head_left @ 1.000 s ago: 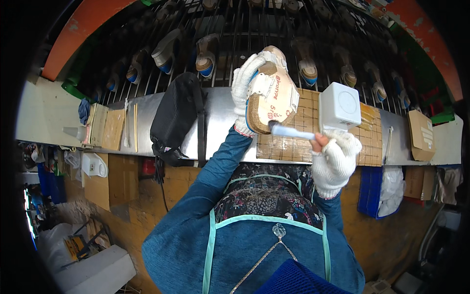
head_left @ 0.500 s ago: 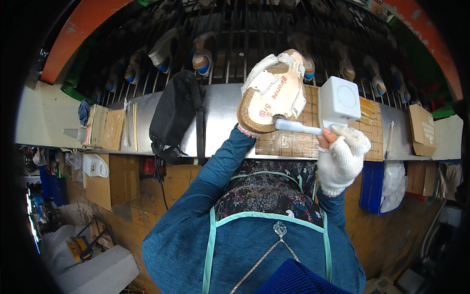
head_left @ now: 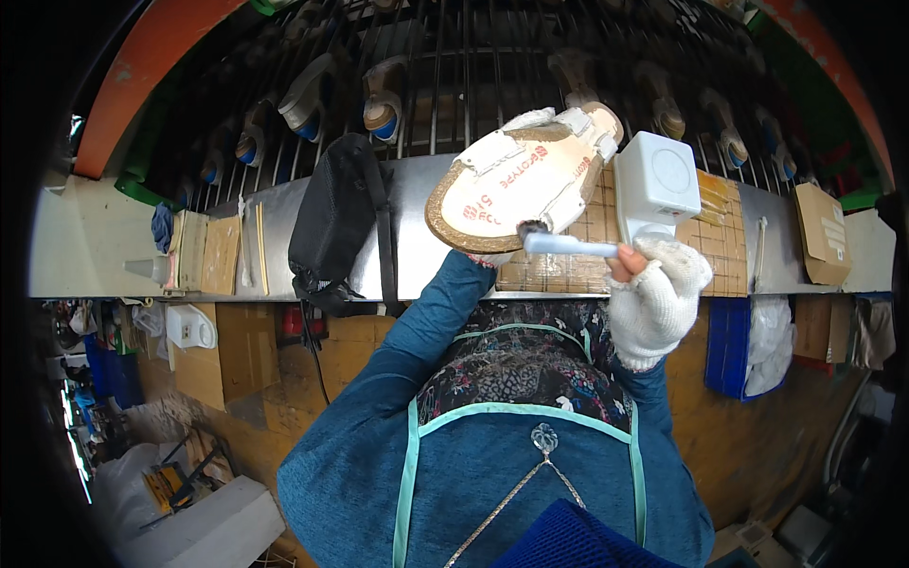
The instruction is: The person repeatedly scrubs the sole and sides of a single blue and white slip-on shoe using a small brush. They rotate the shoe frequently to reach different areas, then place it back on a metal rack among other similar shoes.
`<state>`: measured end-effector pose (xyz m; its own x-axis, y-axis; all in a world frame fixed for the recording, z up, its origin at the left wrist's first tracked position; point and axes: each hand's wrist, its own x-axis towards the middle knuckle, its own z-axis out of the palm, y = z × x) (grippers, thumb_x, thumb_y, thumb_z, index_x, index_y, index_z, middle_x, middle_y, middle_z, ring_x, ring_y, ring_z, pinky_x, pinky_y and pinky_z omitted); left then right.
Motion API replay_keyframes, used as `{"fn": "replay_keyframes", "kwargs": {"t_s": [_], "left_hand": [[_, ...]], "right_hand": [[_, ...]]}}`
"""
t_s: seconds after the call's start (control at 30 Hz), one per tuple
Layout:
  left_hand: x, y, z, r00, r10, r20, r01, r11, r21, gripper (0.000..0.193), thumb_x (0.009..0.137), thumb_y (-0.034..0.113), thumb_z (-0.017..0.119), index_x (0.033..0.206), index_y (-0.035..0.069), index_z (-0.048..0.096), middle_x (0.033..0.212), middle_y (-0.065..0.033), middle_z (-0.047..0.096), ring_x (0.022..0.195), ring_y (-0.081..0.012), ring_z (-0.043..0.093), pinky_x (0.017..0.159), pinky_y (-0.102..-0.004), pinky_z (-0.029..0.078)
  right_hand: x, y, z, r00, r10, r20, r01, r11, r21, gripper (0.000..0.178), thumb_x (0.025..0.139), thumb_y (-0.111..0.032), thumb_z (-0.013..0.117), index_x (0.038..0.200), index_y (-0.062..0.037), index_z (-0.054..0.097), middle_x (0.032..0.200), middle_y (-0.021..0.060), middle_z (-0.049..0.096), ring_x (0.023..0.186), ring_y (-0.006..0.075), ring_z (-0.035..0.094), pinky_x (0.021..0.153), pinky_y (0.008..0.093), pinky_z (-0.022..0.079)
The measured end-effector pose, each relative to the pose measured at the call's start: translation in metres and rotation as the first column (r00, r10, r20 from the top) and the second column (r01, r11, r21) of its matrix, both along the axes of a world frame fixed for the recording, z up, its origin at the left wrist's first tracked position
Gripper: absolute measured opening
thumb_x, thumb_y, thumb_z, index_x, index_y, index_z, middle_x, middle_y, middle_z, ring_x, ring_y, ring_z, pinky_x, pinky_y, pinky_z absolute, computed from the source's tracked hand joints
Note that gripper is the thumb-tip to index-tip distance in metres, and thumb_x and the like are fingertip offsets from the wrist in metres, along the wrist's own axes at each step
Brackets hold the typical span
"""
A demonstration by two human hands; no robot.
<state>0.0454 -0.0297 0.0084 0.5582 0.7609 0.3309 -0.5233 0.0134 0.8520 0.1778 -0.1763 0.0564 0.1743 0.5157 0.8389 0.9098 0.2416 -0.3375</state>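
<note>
My left hand (head_left: 490, 258) is mostly behind a sandal (head_left: 507, 185), with only its white knit cuff showing; it holds the sandal up over the bench, underside toward me. The sandal has a pale bottom with red print, a brown cork-like rim and white straps folded over its edges. In my right hand (head_left: 656, 295), in a white fingerless-tipped knit glove, is a small brush (head_left: 573, 245) with a pale handle, pinched between thumb and fingers. Its dark bristles touch the sandal's bottom at the lower right edge.
A white plastic container (head_left: 658, 180) stands right of the sandal on a gridded board (head_left: 720, 251). On the metal bench (head_left: 426, 189), a black bag (head_left: 336, 222) lies to the left. Beyond it, a rack (head_left: 445, 85) of rods carries several shoes. A cardboard box (head_left: 822, 232) is at right.
The sandal has turned, its wide end swinging left and its narrow end right. The brush has shifted slightly left along the edge, still touching it.
</note>
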Motion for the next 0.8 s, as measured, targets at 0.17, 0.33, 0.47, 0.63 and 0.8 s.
{"fn": "replay_keyframes", "kwargs": {"t_s": [0.17,0.33,0.47,0.63,0.8], "left_hand": [[-0.003,0.003,0.000,0.999,-0.034,-0.001,0.034,0.998,0.053,0.078,0.074,0.019,0.085,0.141,0.008,0.047,0.137,-0.0093,0.057,0.124,-0.0244,0.056,0.110,-0.0383,0.042],[-0.006,0.002,-0.004,0.975,0.215,0.053,-0.221,0.951,0.216,0.085,0.076,0.038,0.082,0.145,0.009,0.042,0.143,-0.0101,0.050,0.127,-0.0245,0.052,0.111,-0.0403,0.042],[-0.018,0.003,-0.019,0.918,0.292,0.267,-0.190,0.917,-0.352,0.099,0.078,0.079,0.057,0.149,0.014,0.037,0.149,-0.0115,0.042,0.130,-0.0281,0.049,0.111,-0.0478,0.040],[-0.037,0.012,-0.063,0.824,0.022,0.566,0.394,0.695,-0.602,0.070,0.097,0.057,0.049,0.145,0.007,0.039,0.129,-0.0156,0.056,0.110,-0.0318,0.060,0.101,-0.0514,0.048],[-0.045,0.003,-0.088,0.763,0.086,0.640,0.478,0.592,-0.649,0.065,0.100,0.051,0.049,0.146,0.009,0.034,0.132,-0.0138,0.054,0.116,-0.0307,0.055,0.102,-0.0522,0.047]], "right_hand": [[0.011,-0.013,-0.011,0.984,0.133,-0.118,-0.144,0.986,-0.083,0.027,0.067,-0.003,0.084,0.092,-0.0093,0.076,0.092,0.0059,0.070,0.089,0.0235,0.061,0.082,0.0353,0.046],[0.054,-0.048,-0.030,0.864,-0.174,-0.472,0.043,0.960,-0.277,0.013,0.078,-0.001,0.077,0.091,-0.0015,0.074,0.086,0.0078,0.064,0.082,0.0191,0.059,0.074,0.0296,0.045],[0.096,-0.072,-0.047,0.844,-0.401,-0.356,0.173,0.832,-0.528,0.009,0.080,-0.006,0.076,0.085,-0.0002,0.071,0.074,0.0075,0.060,0.063,0.0170,0.056,0.062,0.0305,0.043],[0.115,-0.071,-0.068,0.868,-0.432,0.247,0.497,0.738,-0.457,0.012,0.075,-0.013,0.077,0.075,-0.0105,0.065,0.077,0.0038,0.065,0.072,0.0217,0.062,0.063,0.0374,0.040],[0.120,-0.061,-0.071,0.853,-0.376,0.361,0.519,0.672,-0.528,0.012,0.070,-0.021,0.077,0.076,-0.0201,0.067,0.080,-0.0018,0.064,0.079,0.0210,0.060,0.072,0.0393,0.037]]}}
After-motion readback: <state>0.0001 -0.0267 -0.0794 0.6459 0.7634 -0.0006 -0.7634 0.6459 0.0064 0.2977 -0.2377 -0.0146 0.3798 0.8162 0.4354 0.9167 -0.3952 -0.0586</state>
